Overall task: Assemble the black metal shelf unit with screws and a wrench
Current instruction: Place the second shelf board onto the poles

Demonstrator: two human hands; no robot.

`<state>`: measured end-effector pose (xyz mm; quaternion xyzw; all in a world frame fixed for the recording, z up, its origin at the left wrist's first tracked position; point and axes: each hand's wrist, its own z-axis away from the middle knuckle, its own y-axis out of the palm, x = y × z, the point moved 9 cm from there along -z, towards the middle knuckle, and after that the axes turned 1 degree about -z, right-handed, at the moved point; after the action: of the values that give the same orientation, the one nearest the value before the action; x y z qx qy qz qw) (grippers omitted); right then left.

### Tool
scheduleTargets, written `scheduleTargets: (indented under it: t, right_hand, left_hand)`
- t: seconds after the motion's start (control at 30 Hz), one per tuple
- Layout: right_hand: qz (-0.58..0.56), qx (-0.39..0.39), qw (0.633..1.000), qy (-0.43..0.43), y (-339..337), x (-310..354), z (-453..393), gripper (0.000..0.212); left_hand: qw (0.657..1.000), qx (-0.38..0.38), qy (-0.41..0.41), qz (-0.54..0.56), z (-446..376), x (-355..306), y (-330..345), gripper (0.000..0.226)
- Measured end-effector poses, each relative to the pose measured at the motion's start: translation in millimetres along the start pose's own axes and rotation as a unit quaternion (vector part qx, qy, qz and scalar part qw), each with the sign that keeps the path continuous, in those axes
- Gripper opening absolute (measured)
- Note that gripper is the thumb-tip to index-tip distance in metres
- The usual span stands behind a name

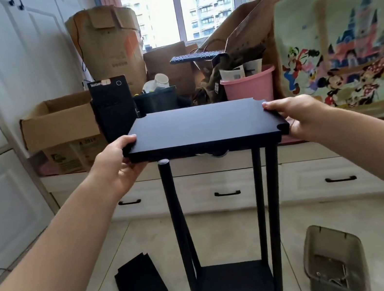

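Holding the panel (201,125) level above the posts (175,215), left hand (118,162) and right hand (299,113) grip opposite ends; align each corner notch with its post before lowering evenly.

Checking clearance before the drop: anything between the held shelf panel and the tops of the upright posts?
Nothing visible. The shelf panel, held at both ends by the left hand and right hand, sits just above the posts. The near-left post top shows bare; the others are hidden under the panel.
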<state>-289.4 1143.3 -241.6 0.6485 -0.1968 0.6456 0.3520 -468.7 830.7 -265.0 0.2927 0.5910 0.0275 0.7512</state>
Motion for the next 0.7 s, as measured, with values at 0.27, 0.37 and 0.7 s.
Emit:
scheduleTargets:
  t: [0.27,0.37,0.7]
  right_hand:
    - [0.022,-0.024,0.999,0.035,-5.2,-9.7,-60.4,0.002]
    - [0.036,-0.025,0.998,0.045,-6.8,-19.5,-72.5,0.008]
    - [0.018,0.010,0.999,0.047,-7.2,-49.5,-83.2,0.014]
  left_hand:
    - [0.989,-0.011,0.055,-0.134,-39.7,8.8,9.1,0.007]
    - [0.992,0.008,0.032,-0.121,-46.9,21.0,6.8,0.006]
    - [0.999,0.039,-0.013,-0.007,-57.2,60.0,-1.9,0.027]
